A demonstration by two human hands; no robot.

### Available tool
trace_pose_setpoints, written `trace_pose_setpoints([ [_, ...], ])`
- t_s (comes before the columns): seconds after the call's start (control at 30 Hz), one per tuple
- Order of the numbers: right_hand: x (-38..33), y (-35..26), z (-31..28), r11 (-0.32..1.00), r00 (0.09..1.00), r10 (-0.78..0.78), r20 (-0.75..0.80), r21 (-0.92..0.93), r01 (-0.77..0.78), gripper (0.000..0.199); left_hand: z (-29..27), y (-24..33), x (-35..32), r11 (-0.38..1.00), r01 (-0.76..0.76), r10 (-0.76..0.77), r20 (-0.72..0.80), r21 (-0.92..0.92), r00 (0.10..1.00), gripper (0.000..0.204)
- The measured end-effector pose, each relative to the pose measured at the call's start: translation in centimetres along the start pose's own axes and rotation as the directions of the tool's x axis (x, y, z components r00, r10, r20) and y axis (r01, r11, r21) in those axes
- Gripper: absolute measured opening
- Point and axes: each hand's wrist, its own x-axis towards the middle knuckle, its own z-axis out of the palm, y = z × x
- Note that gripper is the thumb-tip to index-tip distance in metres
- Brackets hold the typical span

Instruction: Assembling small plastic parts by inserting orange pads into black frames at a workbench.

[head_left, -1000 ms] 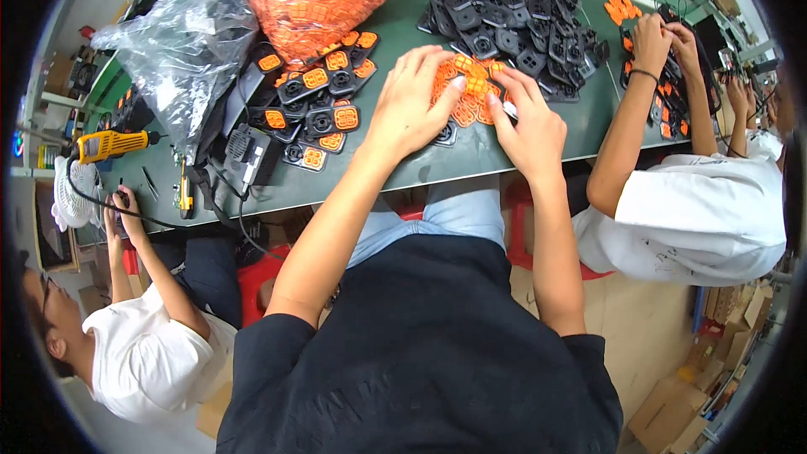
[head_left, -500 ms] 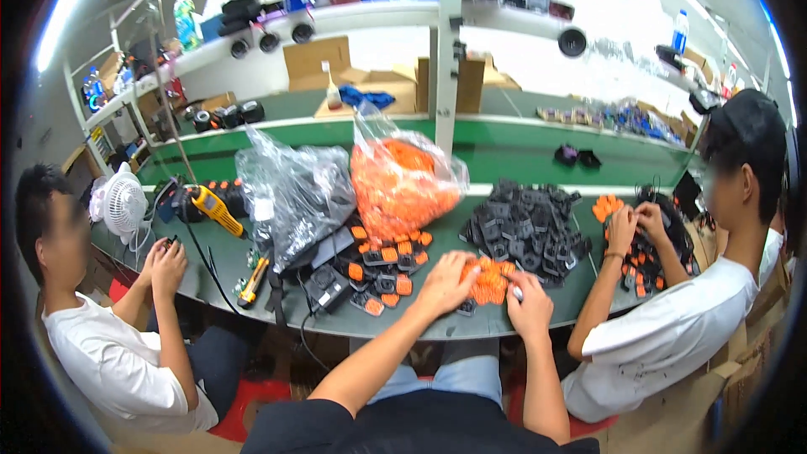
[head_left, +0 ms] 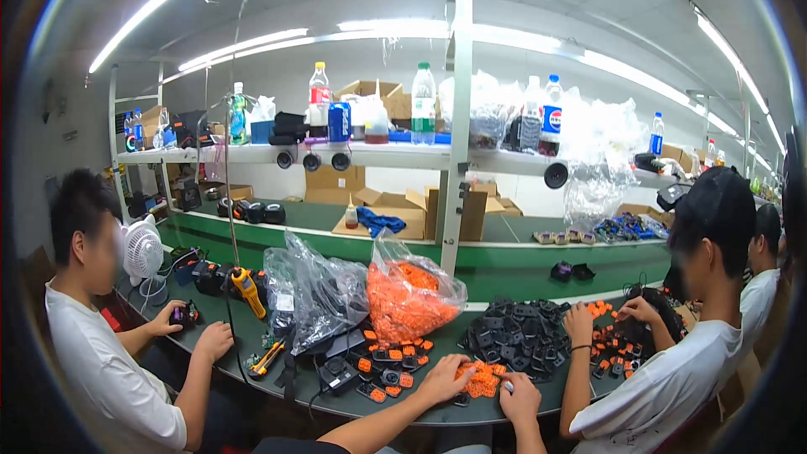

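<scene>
A small heap of orange plastic pieces [head_left: 481,382] lies near the table's front edge, between my two hands. My left hand [head_left: 444,380] rests against the heap's left side, its fingers stretched out over the pieces. On the other side, my right hand [head_left: 520,398] is closed around a slim object with a whitish end, too small to name. Black plastic parts [head_left: 517,332] are piled just beyond. To the left lie several dark parts with orange squares [head_left: 392,377]. Behind them a clear bag of orange pieces [head_left: 412,303] stands open beside a clear bag of dark parts [head_left: 324,303].
Co-workers sit at the left [head_left: 101,353] and right [head_left: 672,370], handling small parts. A yellow tool [head_left: 248,290], orange-handled pliers [head_left: 267,359] and a white fan [head_left: 143,252] are on the left. A metal post [head_left: 456,185] rises behind the bags, by a shelf [head_left: 387,154] of bottles.
The view has tilted up, showing more shelf and ceiling. My hands stay at the orange heap. The left co-worker's hands have moved apart.
</scene>
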Motion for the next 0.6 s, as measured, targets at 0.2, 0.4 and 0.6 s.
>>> trace_pose_setpoints([
  [0.2,-0.8,2.8,1.9,0.996,0.983,-0.093,-0.157,-0.029,0.089,0.030,-0.1,1.2,0.3,0.970,-0.232,0.236,-0.047,0.064,0.971,0.040],
  [0.4,0.0,1.8,1.3,0.972,0.935,-0.211,-0.284,0.043,0.232,0.037,-5.6,6.4,1.4,0.951,-0.304,0.268,-0.334,-0.060,0.904,0.017],
  [0.6,0.1,-0.6,-0.4,0.980,0.969,-0.056,-0.241,0.175,0.100,0.032,-27.1,18.6,3.9,0.761,-0.607,0.590,-0.633,0.228,0.502,0.033],
])
